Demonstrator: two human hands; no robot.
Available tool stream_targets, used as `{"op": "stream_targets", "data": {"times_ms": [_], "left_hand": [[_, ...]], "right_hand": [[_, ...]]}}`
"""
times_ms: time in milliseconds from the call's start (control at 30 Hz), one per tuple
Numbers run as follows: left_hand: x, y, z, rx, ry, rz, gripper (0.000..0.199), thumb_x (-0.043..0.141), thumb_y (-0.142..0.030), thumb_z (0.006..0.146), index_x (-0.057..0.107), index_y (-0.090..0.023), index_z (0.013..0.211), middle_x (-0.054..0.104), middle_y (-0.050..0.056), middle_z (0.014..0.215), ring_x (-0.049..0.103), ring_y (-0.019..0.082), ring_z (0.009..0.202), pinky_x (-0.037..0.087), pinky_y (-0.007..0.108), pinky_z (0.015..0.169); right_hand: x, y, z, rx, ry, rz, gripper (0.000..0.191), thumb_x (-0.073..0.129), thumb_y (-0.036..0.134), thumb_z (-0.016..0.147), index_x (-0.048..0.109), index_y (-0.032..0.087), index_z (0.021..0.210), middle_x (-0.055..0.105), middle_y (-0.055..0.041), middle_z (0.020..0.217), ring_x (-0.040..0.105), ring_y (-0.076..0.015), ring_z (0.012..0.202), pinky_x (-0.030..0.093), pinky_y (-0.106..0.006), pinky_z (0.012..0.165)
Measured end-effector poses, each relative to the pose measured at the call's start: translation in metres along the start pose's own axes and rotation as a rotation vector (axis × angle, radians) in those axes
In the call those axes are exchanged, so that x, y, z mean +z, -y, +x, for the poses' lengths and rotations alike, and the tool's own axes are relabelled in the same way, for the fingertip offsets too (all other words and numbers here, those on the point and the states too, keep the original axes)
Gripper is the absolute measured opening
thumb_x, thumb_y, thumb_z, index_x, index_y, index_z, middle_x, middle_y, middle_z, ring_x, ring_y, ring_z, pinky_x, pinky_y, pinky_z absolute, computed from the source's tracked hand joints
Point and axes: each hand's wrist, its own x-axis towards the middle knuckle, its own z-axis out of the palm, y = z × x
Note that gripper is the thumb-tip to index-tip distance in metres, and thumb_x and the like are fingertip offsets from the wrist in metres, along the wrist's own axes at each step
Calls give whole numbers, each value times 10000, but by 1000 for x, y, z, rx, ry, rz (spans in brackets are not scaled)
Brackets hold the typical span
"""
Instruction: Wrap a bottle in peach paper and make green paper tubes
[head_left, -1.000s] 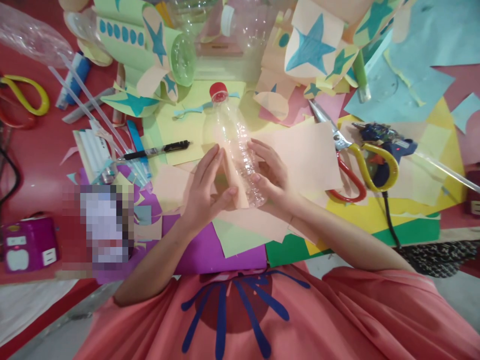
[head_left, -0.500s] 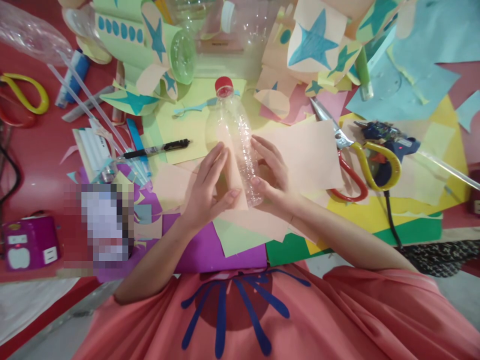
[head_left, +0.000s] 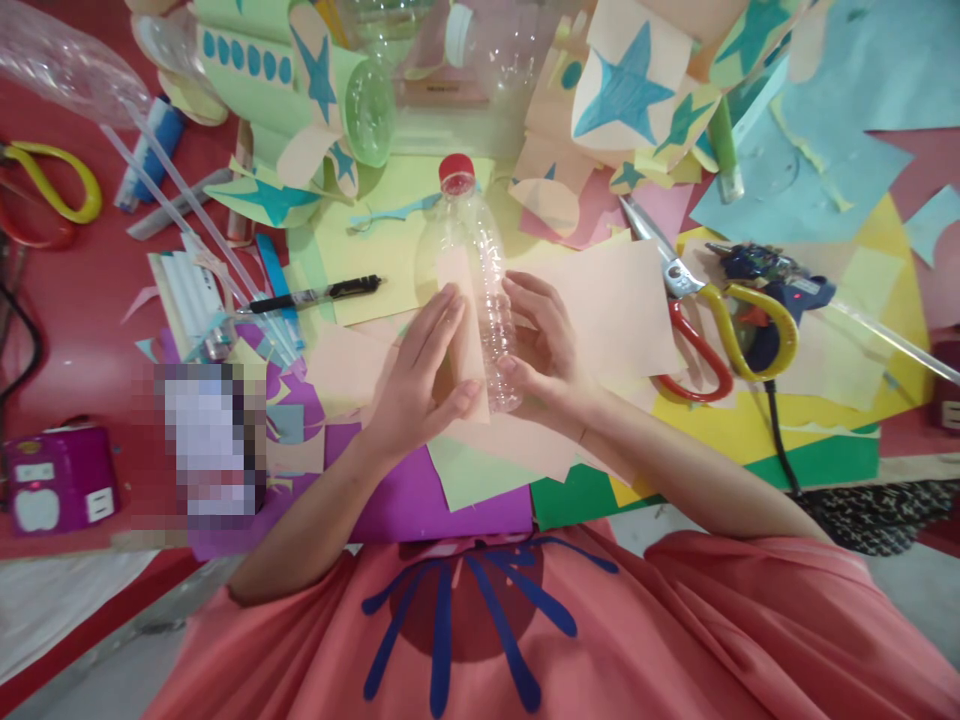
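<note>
A clear plastic bottle (head_left: 496, 290) with a red cap (head_left: 457, 174) lies over the papers at the centre, its cap pointing away from me. Along the bottle's left side is a peach paper strip (head_left: 466, 320), which my left hand (head_left: 420, 370) holds between fingers and thumb. My right hand (head_left: 544, 340) grips the bottle from the right, its thumb near the lower part and its fingers curved along the side. Peach paper sheets (head_left: 615, 310) lie under and beside the hands.
To the right are large scissors (head_left: 694, 285) and a glue gun (head_left: 780, 290) with a cable. A black pen (head_left: 315, 296), a phone (head_left: 210, 440) and a purple box (head_left: 61, 480) are at the left. Star-decorated paper pieces (head_left: 626, 85) and a green bottle (head_left: 369, 110) stand behind.
The bottle has shifted slightly to the right at its cap end. The peach strip now sits more upright against the bottle's side. Both hands have stayed nearly in place.
</note>
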Motion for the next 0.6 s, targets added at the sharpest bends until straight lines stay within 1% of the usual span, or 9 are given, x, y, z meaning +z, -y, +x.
{"op": "stream_targets", "data": {"times_ms": [133,267,367,467,600], "left_hand": [[2,1,-1,-9,33,1,688,330,-521,963,55,-261,1537,155,90,1620,176,277,1490,241,468,1211],[4,3,-2,-15,59,-35,705,324,-532,960,17,-272,1538,69,55,1635,115,268,1502,201,456,1227],[3,4,-3,-35,67,-59,708,340,-522,960,1,-292,1537,47,22,1637,96,260,1504,177,438,1236],[2,4,-3,-43,69,-62,697,335,-524,961,6,-306,1536,58,15,1637,94,264,1504,162,449,1237],[4,1,-2,-54,57,-56,693,330,-524,958,-3,-327,1533,57,5,1638,79,266,1507,136,465,1241]], "right_hand": [[-1,1,0,-4,14,-22,627,569,527,849,344,392,1419,290,-45,1486,367,-269,1387,497,-467,1038],[0,0,-1,9,27,-62,653,537,578,849,323,380,1433,279,-50,1499,307,-281,1423,495,-480,1038],[1,0,-2,12,45,-61,651,531,570,858,305,381,1438,255,-49,1510,285,-278,1435,506,-471,1027],[3,0,-3,-2,50,-50,640,539,533,870,289,386,1441,244,-55,1510,282,-269,1438,522,-449,1008],[3,0,-2,-10,48,-70,631,530,526,878,286,378,1440,251,-62,1510,271,-269,1445,491,-459,1045]]}}
